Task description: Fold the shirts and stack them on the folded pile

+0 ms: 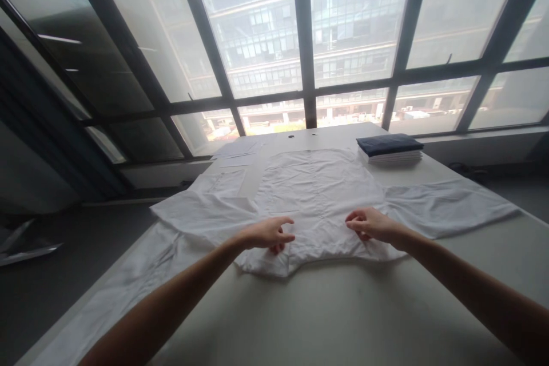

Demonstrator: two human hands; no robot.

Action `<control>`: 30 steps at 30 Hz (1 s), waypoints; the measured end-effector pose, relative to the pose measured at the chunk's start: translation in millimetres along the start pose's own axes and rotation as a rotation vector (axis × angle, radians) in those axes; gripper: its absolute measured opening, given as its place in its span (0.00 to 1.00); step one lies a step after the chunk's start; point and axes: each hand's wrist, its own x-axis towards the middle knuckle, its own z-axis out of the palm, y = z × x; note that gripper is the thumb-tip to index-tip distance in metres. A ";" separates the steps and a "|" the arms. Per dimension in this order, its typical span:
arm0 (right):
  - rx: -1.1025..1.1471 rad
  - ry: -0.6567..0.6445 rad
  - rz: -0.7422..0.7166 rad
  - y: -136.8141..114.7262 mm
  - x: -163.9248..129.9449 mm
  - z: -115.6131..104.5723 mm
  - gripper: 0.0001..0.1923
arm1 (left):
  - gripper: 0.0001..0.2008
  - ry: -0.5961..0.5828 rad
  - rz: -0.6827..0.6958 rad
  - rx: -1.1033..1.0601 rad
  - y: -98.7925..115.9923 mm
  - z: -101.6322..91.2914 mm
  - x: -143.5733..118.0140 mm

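A white long-sleeved shirt (315, 183) lies spread on the table, its body wrinkled and its sleeves out to both sides. My left hand (270, 233) is over the shirt's near left part, thumb and forefinger apart; its lower fingers curl down close to the cloth. Across from it, my right hand (371, 224) hovers at the near right part with loosely bent fingers, the tips close together. No cloth shows lifted in either hand. Whether the lower fingertips touch the shirt I cannot tell.
A stack of folded clothes (389, 148), dark on top and white below, sits at the back right of the white table (334, 314). More white cloth (128, 280) lies along the left edge. Papers (238, 151) lie at the back left. Large windows (351, 23) stand behind.
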 end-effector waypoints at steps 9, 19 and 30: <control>0.172 -0.181 -0.143 5.0 -9.2 -2.2 0.24 | 0.52 0.299 0.320 -0.444 -14.7 39.7 -9.1; -0.200 -0.746 -0.316 -16.2 -62.2 -18.2 0.23 | 0.27 -0.488 0.502 -0.398 4.7 41.8 -43.1; -0.279 0.280 -0.622 -10.9 30.9 33.1 0.13 | 0.15 0.060 0.907 0.283 49.7 63.4 0.5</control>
